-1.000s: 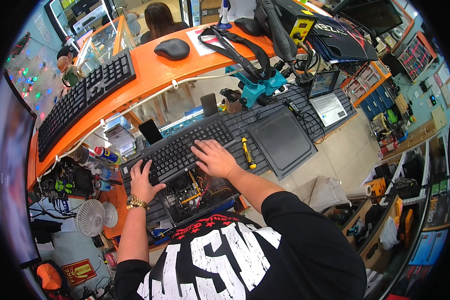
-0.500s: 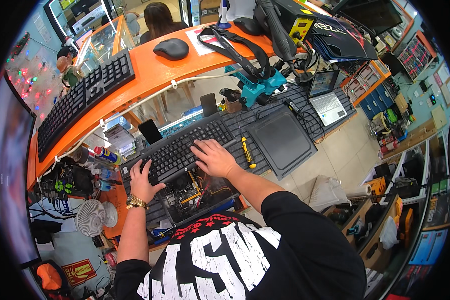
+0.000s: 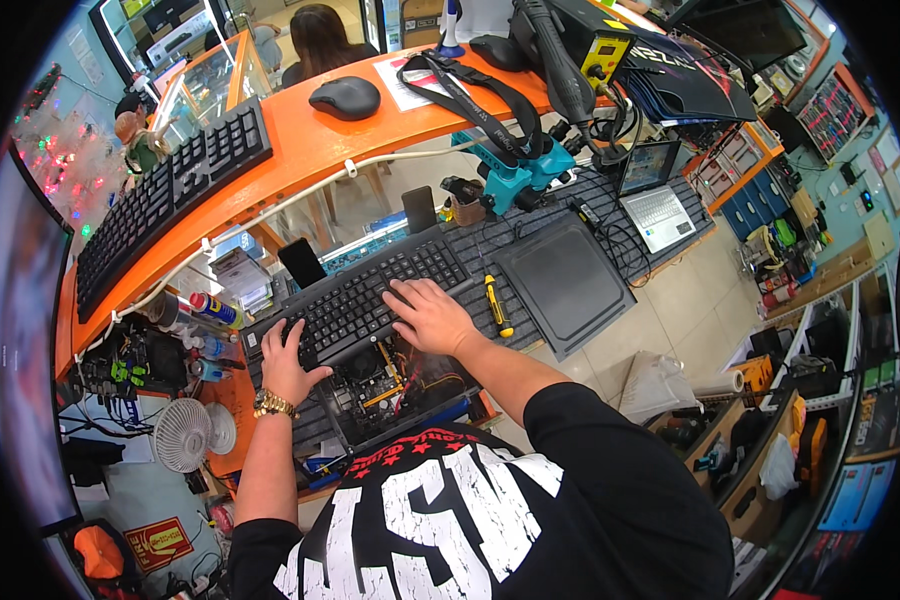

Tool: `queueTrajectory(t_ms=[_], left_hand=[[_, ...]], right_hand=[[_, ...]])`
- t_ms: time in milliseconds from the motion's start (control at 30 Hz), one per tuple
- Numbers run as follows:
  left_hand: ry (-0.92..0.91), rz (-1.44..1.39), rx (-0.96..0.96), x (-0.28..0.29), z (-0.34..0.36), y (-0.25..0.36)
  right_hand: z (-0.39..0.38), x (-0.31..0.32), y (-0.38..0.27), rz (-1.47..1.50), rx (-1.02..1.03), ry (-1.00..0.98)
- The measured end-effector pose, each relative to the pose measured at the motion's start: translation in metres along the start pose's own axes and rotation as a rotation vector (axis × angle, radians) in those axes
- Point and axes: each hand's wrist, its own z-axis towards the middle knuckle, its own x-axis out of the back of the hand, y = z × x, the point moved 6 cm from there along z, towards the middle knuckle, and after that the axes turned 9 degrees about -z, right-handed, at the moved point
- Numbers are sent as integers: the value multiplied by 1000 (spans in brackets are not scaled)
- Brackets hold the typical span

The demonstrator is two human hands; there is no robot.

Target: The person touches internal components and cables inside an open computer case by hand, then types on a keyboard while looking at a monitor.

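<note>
Both my hands rest on a black keyboard [image 3: 355, 305] lying slanted on the workbench. My left hand [image 3: 286, 362], with a gold watch at the wrist, touches the keyboard's left end, fingers spread and thumb out to the side. Over the right half of the keys lies my right hand [image 3: 432, 318], its fingers stretched and slightly bent. Neither hand grips anything. Between my forearms and partly under the keyboard's near edge sits an open computer case [image 3: 370, 385] with its circuit board and coloured wires showing. A yellow screwdriver [image 3: 498, 305] lies right of my right hand.
A black case panel [image 3: 567, 285] lies right of the screwdriver, with an open laptop [image 3: 657, 215] beyond. A teal microscope [image 3: 526, 178] stands at the back. The raised orange shelf [image 3: 300, 140] holds a second keyboard [image 3: 175, 200] and a mouse [image 3: 345, 98]. A white fan [image 3: 182, 437] stands left.
The view has shifted very slightly. Both hands stay in the same places on the keyboard, and nothing else has visibly moved.
</note>
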Motion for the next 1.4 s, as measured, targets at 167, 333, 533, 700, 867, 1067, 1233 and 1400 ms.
queueTrajectory(t_ms=[167,333,533,700,867,1067,1233,1400], left_hand=[[-15,-4,22,1,0,2],[-14,-6,17,1,0,1],[13,25,0,0,-1,-3],[10,23,-1,0,0,-1],[12,25,1,0,0,-2],[17,15,-12,0,-1,-3],[10,21,-5,-2,0,-3],[13,23,-8,-4,1,-3]], right_hand=[[1,2,0,-5,1,-3],[1,2,0,6,1,0],[2,1,0,15,3,0],[2,1,0,11,4,-1],[3,2,-2,8,3,-3],[3,2,-2,3,3,-18],[1,2,-1,2,-6,-28],[1,4,0,-4,-13,-33]])
